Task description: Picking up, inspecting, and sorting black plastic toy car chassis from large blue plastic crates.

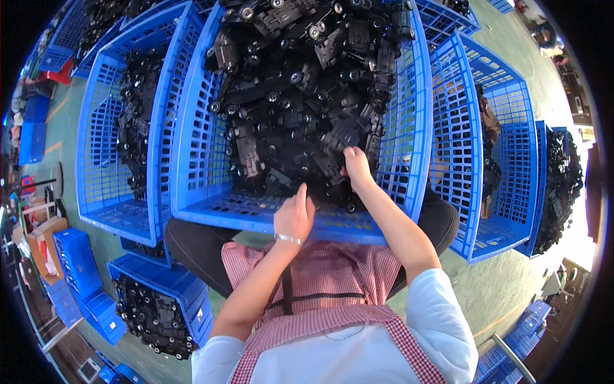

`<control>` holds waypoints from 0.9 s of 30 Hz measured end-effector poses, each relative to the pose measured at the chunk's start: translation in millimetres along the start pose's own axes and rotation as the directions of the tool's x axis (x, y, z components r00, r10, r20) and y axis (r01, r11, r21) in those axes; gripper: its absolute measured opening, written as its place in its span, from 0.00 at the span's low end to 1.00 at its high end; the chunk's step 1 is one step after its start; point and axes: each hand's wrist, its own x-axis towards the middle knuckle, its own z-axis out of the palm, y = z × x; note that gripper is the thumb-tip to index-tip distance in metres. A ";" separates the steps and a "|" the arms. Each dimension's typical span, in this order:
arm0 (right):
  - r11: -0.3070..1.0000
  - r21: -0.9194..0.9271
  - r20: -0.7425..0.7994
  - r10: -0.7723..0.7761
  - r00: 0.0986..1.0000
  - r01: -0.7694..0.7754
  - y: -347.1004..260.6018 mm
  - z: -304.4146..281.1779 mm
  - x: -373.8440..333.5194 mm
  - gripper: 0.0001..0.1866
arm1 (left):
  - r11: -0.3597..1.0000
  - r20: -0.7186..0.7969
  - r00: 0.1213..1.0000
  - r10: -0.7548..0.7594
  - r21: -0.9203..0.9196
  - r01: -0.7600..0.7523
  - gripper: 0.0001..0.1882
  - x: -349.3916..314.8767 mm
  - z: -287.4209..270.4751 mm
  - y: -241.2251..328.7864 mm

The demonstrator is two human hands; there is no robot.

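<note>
A large blue plastic crate (192, 192) in front of me holds a heap of black toy car chassis (275, 96) with small silver-hubbed wheels. My right hand (358, 169) reaches into its right side, fingers closed on a black toy car chassis (345, 133) that is slightly blurred. Over the crate's near rim is my left hand (295, 215), its index finger stretched forward and nothing visible in it. Its other fingers are partly hidden. A silver-coloured bracelet (288, 239) circles the left wrist.
Another crate (115, 221) of black parts stands close on the left, and a partly filled crate (473, 192) on the right. Black parts also fill a blue box (192, 301) at lower left. A metal bar (511, 358) shows at lower right. My knees flank the middle crate.
</note>
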 end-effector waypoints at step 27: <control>0.443 -0.255 0.347 -0.788 0.509 0.859 11.4 -34.5 -211.7 0.15 | -0.627 0.601 0.691 0.403 -0.369 0.686 0.42 0.4 -7.3 -19.2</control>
